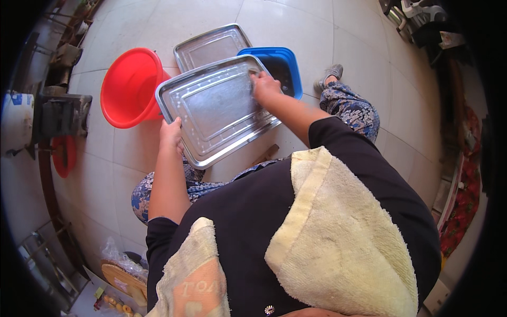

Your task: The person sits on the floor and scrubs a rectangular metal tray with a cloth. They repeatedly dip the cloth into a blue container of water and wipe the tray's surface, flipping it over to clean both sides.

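Observation:
A rectangular metal tray [216,108] is held tilted in front of me, its wet-looking inner face up. My left hand [171,134] grips its left rim, thumb on top and fingers underneath. My right hand [265,88] is closed and pressed on the tray's face near the far right corner. Under its fingers shows a small greyish patch, too blurred to name. Just beyond the right hand stands a blue basin [291,66] with dark water in it, partly covered by the tray. A second metal tray [208,45] lies on the floor behind the first.
A red bucket [127,87] stands to the left of the tray. My legs in flowered trousers [351,108] are spread around the work. Dark equipment [60,113] lines the left side. A yellow towel [338,227] hangs over my chest. Tiled floor [296,21] surrounds the vessels.

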The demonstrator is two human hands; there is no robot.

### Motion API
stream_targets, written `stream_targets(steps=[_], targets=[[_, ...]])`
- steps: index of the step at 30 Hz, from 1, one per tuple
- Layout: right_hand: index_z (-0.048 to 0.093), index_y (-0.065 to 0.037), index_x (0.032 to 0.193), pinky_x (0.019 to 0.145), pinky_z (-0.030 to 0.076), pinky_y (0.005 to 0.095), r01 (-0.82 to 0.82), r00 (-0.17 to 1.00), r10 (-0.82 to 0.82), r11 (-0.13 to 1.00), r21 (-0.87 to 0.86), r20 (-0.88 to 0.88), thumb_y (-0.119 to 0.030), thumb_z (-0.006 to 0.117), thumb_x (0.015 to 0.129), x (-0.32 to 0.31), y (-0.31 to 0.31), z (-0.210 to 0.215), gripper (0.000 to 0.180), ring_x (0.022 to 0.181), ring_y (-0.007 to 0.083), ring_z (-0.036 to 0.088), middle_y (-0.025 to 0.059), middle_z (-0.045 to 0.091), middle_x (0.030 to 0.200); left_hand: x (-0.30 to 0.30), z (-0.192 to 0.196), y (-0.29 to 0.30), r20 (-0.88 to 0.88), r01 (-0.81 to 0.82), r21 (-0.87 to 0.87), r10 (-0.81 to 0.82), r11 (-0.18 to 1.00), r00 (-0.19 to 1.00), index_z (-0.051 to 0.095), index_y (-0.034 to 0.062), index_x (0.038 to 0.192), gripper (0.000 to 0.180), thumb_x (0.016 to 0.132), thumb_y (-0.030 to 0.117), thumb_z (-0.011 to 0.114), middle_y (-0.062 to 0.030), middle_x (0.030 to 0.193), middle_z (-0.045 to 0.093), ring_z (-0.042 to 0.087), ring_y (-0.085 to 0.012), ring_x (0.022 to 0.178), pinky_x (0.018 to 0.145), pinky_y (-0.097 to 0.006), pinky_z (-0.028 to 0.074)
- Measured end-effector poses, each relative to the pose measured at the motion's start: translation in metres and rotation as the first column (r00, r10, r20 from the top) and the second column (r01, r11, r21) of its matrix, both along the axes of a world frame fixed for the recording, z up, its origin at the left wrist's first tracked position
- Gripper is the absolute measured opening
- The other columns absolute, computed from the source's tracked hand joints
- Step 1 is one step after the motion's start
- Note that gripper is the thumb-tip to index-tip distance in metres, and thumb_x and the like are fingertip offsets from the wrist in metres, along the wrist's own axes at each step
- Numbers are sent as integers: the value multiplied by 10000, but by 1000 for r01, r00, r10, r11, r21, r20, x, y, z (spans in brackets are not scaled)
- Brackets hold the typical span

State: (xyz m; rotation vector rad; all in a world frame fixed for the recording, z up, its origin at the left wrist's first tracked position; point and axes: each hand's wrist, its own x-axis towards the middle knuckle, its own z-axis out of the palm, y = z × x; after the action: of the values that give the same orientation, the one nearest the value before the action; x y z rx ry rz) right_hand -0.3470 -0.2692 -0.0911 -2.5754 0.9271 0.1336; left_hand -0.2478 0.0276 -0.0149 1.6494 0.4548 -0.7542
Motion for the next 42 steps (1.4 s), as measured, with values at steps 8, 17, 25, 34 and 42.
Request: stream_targets(steps=[8, 17, 25, 34, 42], targets=[[613, -182, 1108, 835, 450, 418, -522, 782, 441, 849, 76, 441, -111, 518, 832, 19, 174, 111, 301, 1062, 295, 560, 103, 563, 1109, -1, 37, -11, 81, 103, -319, -81, 942, 993, 449, 25, 1186, 404, 792, -64, 447, -143, 1035, 577, 622, -257, 882, 734, -406, 543], [592, -109, 1079, 839, 471, 437, 44, 993, -70, 969, 243, 97, -242, 445, 952, 22, 84, 65, 235, 954, 351, 612, 155, 592, 1078, -2, 31, -15, 199, 121, -144, -91, 982, 976, 497, -28, 1170, 305, 943, 174, 466, -122, 1037, 598, 599, -198, 861, 767, -325, 482], [619, -192, 1150, 869, 474, 433, -260, 947, 225, 956, 135, 229, -150, 480, 890, 54, 126, 90, 298, 1005, 338, 599, 137, 571, 1140, 6, 26, -10, 138, 38, -99, -24, 994, 990, 495, -46, 1205, 472, 1011, 346, 318, -132, 1034, 610, 598, -211, 919, 804, -342, 472], [548, -264, 1243, 746, 478, 433, -652, 733, 599, 754, 78, 323, -137, 554, 800, 2, 175, 120, 461, 863, 329, 620, 138, 565, 1019, 15, 10, -6, 168, 49, -92, -33, 995, 985, 508, -40, 1192, 439, 1008, 319, 335, -143, 1072, 595, 578, -220, 941, 814, -344, 463], [581, -252, 1247, 856, 406, 439, -482, 859, 433, 863, 149, 272, -178, 554, 837, 54, 166, 109, 417, 1049, 260, 582, 105, 568, 1119, 2, 22, -16, 384, 173, 154, -220, 973, 897, 472, -8, 1206, 370, 971, 269, 397, -226, 1088, 602, 597, -318, 1000, 850, -395, 460]])
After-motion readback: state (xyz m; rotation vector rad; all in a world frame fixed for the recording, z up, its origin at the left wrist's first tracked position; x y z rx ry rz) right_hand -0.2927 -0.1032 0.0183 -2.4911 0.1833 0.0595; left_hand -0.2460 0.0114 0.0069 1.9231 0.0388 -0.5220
